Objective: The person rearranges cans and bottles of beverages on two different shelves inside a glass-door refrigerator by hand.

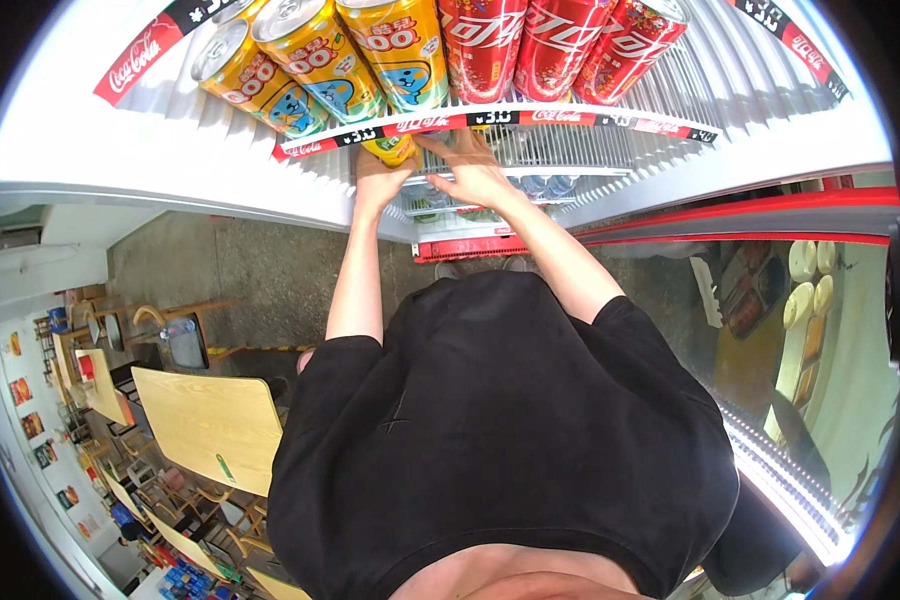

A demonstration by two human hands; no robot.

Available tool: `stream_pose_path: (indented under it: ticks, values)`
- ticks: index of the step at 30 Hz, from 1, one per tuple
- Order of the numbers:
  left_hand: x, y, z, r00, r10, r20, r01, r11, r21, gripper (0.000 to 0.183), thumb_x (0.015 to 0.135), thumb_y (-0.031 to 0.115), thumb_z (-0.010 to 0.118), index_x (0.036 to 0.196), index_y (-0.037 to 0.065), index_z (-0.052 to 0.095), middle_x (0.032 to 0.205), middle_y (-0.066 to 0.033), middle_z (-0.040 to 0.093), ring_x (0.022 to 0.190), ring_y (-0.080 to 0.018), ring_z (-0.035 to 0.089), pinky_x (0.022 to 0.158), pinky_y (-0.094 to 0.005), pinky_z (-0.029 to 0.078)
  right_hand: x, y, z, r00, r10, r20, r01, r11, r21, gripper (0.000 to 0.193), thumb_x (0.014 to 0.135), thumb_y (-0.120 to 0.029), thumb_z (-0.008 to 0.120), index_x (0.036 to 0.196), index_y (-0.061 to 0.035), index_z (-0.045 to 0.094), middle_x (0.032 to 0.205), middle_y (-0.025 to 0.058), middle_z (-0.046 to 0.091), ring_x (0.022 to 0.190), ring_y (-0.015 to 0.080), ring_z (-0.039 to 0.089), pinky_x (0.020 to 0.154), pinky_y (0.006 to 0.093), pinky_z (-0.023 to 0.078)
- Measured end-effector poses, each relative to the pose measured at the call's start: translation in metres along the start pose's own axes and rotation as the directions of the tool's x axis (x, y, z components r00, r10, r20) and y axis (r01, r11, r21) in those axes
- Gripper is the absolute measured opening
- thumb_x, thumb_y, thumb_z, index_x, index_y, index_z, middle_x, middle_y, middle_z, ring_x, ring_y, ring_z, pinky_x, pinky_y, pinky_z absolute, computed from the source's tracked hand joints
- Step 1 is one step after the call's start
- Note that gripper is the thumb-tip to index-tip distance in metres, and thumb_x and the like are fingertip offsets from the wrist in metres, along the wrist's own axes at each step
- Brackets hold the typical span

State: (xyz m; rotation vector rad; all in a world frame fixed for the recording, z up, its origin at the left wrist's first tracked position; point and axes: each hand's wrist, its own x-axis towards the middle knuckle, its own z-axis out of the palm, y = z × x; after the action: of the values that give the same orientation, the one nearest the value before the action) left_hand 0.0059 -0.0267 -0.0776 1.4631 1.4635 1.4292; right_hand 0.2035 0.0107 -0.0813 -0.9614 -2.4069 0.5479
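Observation:
Both my arms reach into an open drinks fridge, below the edge of its upper shelf (pixel 610 120). My left hand (pixel 378 185) is closed round the side of a yellow drink container (pixel 394 153), mostly hidden by the shelf edge. To its right, my right hand (pixel 477 172) has its thumb and fingers apart, and the shelf edge covers some fingertips. One of its fingers points toward the yellow container; I cannot tell if they touch. Just above my hands stand yellow drink cans (pixel 402 55) on the left and red soda cans (pixel 482 50) on the right.
Clear bottles (pixel 550 186) stand on a lower rack. The fridge's red-edged glass door (pixel 750 225) swings out at the right. Behind me on the left are a pale wooden table (pixel 208 420), chairs (pixel 182 340) and more tables. A bright light strip (pixel 785 480) runs at lower right.

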Motion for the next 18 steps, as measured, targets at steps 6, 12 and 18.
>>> stream_pose_path:
  ticks: [6,12,18]
  values:
    - [-0.001,-0.016,0.006,0.970,0.110,-0.216,-0.148,0.974,-0.171,0.062,0.072,0.008,0.085,0.124,-0.002,0.053,0.114,-0.0133,0.065,0.099,-0.0170,0.065,0.085,-0.0323,0.053,-0.001,-0.006,-0.006,1.000,0.000,-0.022,0.000,1.000,0.007,0.073,0.083,-0.034,0.074,0.149,-0.0363,0.043,0.144,0.0342,0.032,0.134,0.0539,0.037,0.110,0.0542,0.038]
    - [-0.002,-0.018,0.011,0.932,0.122,-0.340,-0.077,0.987,0.142,0.081,0.067,0.012,0.092,0.130,-0.003,0.044,0.116,-0.0198,0.063,0.105,-0.0247,0.066,0.088,-0.0379,0.054,-0.003,-0.009,-0.008,0.999,0.009,-0.036,-0.010,1.000,-0.018,0.070,0.081,-0.032,0.075,0.146,-0.0363,0.048,0.144,0.0335,0.033,0.130,0.0526,0.043,0.108,0.0534,0.041]
    - [-0.021,-0.012,0.015,0.913,0.084,-0.398,-0.020,0.986,0.163,0.082,0.068,0.020,0.090,0.130,-0.004,0.043,0.110,-0.0233,0.065,0.098,-0.0396,0.067,0.084,-0.0451,0.053,-0.003,-0.009,-0.007,0.998,0.000,-0.070,-0.001,1.000,-0.018,0.070,0.080,-0.032,0.076,0.145,-0.0352,0.050,0.144,0.0322,0.033,0.128,0.0520,0.046,0.106,0.0520,0.044]
